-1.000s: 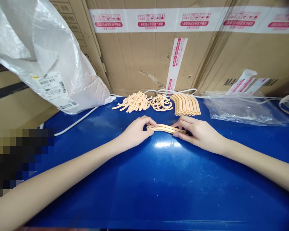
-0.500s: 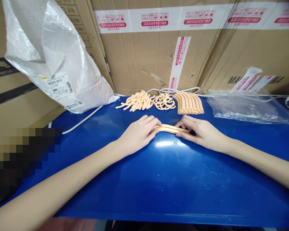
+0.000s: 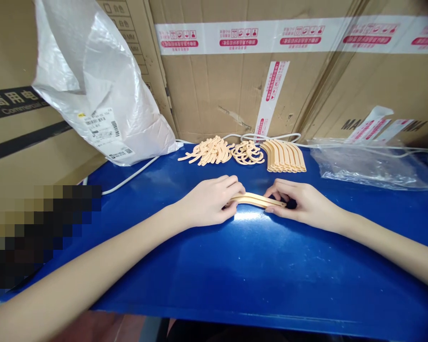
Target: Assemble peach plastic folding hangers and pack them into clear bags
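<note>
My left hand and my right hand grip the two ends of a long, slightly curved beige plastic strip that rests on the blue table. The fingers of both hands are curled around it. Behind the hands lie a loose pile of beige strips, a tangle of curled beige pieces and a neat row of curved beige parts.
A white plastic bag with a label leans at the back left. Cardboard boxes form the back wall. A clear plastic bag lies at the right. A white cable runs along the back of the table.
Both hands stay on the strip. My left fingers have slid further over its left end, and the view has shifted slightly.
</note>
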Tool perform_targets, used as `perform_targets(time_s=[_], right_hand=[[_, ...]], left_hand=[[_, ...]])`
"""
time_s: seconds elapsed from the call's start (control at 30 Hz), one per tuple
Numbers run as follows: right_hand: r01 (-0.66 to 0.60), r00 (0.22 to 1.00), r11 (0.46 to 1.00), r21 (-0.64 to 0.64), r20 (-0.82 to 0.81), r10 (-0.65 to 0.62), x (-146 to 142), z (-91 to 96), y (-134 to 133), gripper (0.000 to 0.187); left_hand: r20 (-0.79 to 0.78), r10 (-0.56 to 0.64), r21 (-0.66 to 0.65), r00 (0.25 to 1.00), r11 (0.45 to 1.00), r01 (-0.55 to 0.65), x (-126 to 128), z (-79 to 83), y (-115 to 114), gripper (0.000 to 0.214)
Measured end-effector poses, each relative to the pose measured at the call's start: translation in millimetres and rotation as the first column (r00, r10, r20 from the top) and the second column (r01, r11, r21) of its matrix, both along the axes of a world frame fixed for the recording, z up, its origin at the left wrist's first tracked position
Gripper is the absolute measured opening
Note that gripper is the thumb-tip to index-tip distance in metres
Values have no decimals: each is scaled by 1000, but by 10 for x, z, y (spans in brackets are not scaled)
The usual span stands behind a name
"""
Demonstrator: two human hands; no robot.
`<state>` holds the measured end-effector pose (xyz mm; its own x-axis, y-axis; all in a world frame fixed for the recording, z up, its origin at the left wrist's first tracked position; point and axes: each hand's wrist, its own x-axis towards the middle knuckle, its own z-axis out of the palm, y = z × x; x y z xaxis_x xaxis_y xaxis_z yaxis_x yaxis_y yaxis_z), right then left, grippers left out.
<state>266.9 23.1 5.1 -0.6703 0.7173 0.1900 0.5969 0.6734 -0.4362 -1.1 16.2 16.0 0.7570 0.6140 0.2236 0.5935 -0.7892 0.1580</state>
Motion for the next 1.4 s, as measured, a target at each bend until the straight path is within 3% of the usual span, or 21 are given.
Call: perform_targets(time_s=[0.2,0.67,1.07,1.17,1.27,1.4], right_hand=[[-41,999,999,5,-12,41,-20,11,-51,33],[-92,995,993,77,48,89,-29,-4,-54,29],[-85,996,989,119,34,82,-11,-33,-52,33],[-86,996,980,179,33,81,-5,-11,-51,36],[-11,1000,958,286,30,2,-6,65,-4,36],[74,978,866,495,132,-159,-55,244,180,27]], left_hand=[[-71,-62,-13,996,998,62,-27,34,-23,24],[-72,-92,-32,993,995,90,-29,27,-48,22],[-116,92,0,989,996,-92,37,-3,-47,20],[-112,107,-3,988,994,-108,46,-2,-44,20],[-106,118,-5,987,993,-119,49,2,-38,20],[-101,127,-7,987,992,-128,49,-1,-41,20]])
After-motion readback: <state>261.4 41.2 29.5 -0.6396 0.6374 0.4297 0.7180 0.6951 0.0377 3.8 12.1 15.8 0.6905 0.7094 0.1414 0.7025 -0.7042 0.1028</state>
